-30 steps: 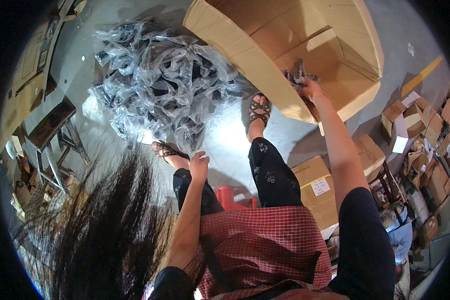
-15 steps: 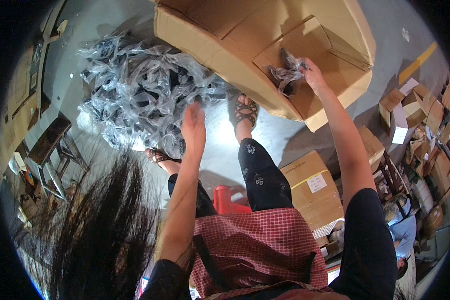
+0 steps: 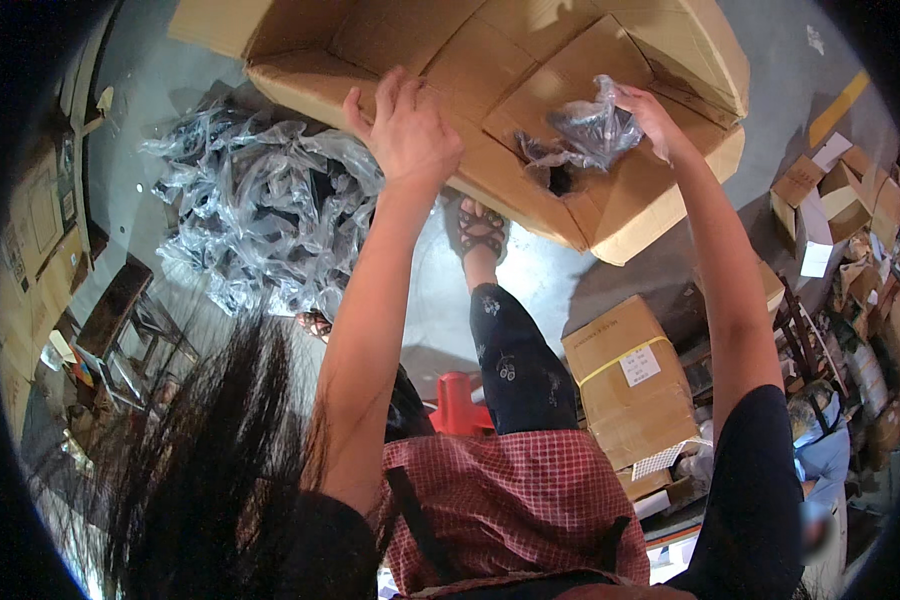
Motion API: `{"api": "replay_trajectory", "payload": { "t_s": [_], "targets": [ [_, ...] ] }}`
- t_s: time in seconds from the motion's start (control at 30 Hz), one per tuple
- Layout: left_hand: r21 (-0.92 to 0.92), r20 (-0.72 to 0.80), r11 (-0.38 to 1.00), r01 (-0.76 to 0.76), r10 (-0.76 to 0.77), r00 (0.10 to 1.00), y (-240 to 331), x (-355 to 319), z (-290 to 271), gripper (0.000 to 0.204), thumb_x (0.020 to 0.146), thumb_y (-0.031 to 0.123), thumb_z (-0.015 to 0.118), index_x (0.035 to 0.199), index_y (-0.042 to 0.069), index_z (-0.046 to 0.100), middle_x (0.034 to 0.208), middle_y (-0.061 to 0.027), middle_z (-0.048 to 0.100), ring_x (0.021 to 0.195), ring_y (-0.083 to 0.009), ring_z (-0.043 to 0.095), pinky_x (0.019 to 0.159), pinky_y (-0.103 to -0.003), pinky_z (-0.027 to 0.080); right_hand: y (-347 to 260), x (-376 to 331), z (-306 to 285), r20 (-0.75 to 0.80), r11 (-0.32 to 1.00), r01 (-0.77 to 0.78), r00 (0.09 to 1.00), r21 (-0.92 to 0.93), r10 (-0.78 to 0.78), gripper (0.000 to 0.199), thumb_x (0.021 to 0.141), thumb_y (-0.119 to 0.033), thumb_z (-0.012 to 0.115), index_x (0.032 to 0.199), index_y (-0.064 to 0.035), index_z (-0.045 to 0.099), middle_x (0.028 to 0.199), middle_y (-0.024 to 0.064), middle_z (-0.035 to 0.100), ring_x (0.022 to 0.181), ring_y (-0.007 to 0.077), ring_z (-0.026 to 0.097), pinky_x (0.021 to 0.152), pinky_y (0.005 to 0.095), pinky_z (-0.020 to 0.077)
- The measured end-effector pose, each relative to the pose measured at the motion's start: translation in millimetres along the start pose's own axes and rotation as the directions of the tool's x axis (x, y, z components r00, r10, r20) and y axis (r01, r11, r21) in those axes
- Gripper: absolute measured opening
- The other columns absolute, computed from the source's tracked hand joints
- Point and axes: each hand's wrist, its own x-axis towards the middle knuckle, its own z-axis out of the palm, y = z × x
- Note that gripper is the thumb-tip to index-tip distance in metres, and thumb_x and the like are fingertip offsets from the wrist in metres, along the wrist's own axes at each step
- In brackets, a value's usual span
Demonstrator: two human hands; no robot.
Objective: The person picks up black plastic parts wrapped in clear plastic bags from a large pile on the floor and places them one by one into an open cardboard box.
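Observation:
A large open cardboard box (image 3: 530,205) lies at the top, its inside facing me. Over its floor, my right hand (image 3: 652,118) pinches a clear plastic bag (image 3: 595,125) with something dark in it. A dark piece (image 3: 560,178) shows just below that bag against the cardboard. My left hand (image 3: 407,128) is at the box's near wall with fingers spread, holding nothing; whether it presses on the cardboard is hard to tell. To its left, a heap of clear plastic bags with dark contents (image 3: 265,205) covers the floor; what the contents are cannot be made out.
A red plastic stool (image 3: 457,402) stands between my legs. A taped carton (image 3: 625,395) sits to the right, and small opened cartons (image 3: 820,210) lie farther right. At the left is a wooden bench (image 3: 117,305). Another person in blue (image 3: 822,455) is at the lower right.
My left hand has moved from beside the heap up to the box's near wall, its fingers spreading. My right hand has shifted slightly right with the bag, which now shows more fully.

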Motion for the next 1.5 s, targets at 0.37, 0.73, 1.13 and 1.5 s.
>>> {"api": "replay_trajectory", "payload": {
  "t_s": [0.37, 0.73, 1.13, 1.5],
  "targets": [
    [0.086, -0.051, 0.992, -0.098, 0.102, 0.993, 12, 17, 11, 0.026, 0.075, 0.024, 0.063, 0.101, 0.021, 0.069, 0.105, 0.0051, 0.068, 0.111, -0.0133, 0.057, 0.107, -0.048, 0.019, 78, 72, 54, -0.133, 0.748, -0.132, 0.989, -0.650, 0.059, 0.055, 0.093, -0.051, 0.055, 0.099, 0.0017, 0.069, 0.097, 0.0197, 0.070, 0.089, 0.0330, 0.066, 0.080, 0.0441, 0.0494],
    [0.027, -0.102, 0.995, -0.097, 0.099, 0.990, 9, 18, 5, 0.025, 0.076, 0.023, 0.061, 0.099, 0.022, 0.070, 0.105, 0.0063, 0.068, 0.110, -0.0134, 0.057, 0.106, -0.045, 0.020, 56, 8, 100, -0.188, 0.620, -0.128, 0.982, -0.774, -0.032, 0.097, 0.079, -0.064, 0.065, 0.146, -0.0006, 0.034, 0.136, 0.0312, 0.048, 0.124, 0.0431, 0.052, 0.101, 0.0455, 0.0449],
    [0.021, -0.161, 0.984, -0.178, 0.179, 0.971, -1, 7, 13, 0.014, 0.075, 0.023, 0.061, 0.082, 0.025, 0.072, 0.090, 0.0072, 0.069, 0.099, -0.0140, 0.060, 0.106, -0.046, 0.022, 59, -3, 54, 0.115, 0.494, 0.019, 0.979, -0.869, 0.166, 0.075, 0.090, -0.063, 0.054, 0.130, 0.0001, 0.054, 0.120, 0.0253, 0.063, 0.113, 0.0403, 0.060, 0.095, 0.0450, 0.0470],
    [0.081, -0.059, 0.957, -0.280, 0.285, 0.957, -8, 17, 9, 0.014, 0.077, 0.025, 0.059, 0.078, 0.023, 0.073, 0.084, 0.0047, 0.071, 0.094, -0.0152, 0.064, 0.103, -0.045, 0.029, 109, 7, 78, -0.058, 0.959, -0.226, 0.974, -0.171, 0.219, 0.033, 0.097, -0.035, 0.059, 0.111, -0.0048, 0.059, 0.089, 0.0071, 0.066, 0.078, 0.0189, 0.062, 0.068, 0.0372, 0.0517]
  ]
}}
